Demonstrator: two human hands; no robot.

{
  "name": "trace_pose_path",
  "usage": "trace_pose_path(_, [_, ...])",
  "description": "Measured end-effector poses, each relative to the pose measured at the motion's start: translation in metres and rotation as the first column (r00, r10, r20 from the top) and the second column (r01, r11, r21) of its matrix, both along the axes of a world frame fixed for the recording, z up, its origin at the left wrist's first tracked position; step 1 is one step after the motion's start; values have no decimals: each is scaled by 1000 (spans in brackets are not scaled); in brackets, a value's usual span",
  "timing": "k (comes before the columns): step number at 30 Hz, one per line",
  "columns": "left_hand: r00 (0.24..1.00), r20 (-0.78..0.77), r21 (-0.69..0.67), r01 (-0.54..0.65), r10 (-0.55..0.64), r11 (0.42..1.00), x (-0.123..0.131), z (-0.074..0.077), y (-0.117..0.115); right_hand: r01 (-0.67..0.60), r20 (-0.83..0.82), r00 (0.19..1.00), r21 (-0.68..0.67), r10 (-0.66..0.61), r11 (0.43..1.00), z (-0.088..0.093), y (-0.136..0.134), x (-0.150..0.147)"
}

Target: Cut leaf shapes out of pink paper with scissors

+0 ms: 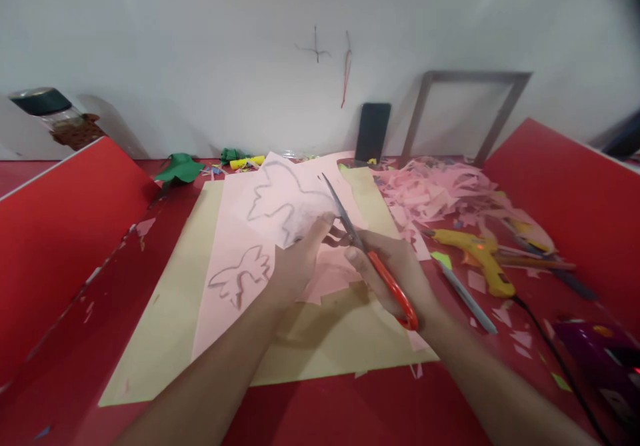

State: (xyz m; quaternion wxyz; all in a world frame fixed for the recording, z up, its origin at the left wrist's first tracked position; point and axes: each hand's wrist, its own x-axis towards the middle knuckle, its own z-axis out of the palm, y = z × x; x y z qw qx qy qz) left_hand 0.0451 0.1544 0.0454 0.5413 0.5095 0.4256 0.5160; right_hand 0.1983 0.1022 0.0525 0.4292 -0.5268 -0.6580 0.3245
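A pink paper sheet (280, 206) with pencilled outlines is pinched in the closed grip of the left hand (295, 263) above the red worktop (350, 413). Red-handled scissors (370, 259) are clasped by the right hand (400, 269), blades nearly shut at the sheet's edge.

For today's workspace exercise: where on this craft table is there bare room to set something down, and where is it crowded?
Free: the red table in front of the tan sheet, and the strip between that sheet and the left red panel. Crowded: the right side, with pink scraps, glue gun and pen. The centre is taken by both hands, scissors and pink paper.
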Motion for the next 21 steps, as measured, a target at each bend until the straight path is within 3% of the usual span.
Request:
trace_pose_path(8, [991,133,17,-4,2,1000,3,-1,4,17,48,999,45,-20,999,-2,2,2])
trace_pose_path(13, [993,99,4,-66,66,998,3,-1,6,33,86,995,78,-40,996,-5,2,0])
trace_pose_path(21, [998,56,13,-36,35,999,1,3,3,40,122,991,84,-50,996,-7,2,-1])
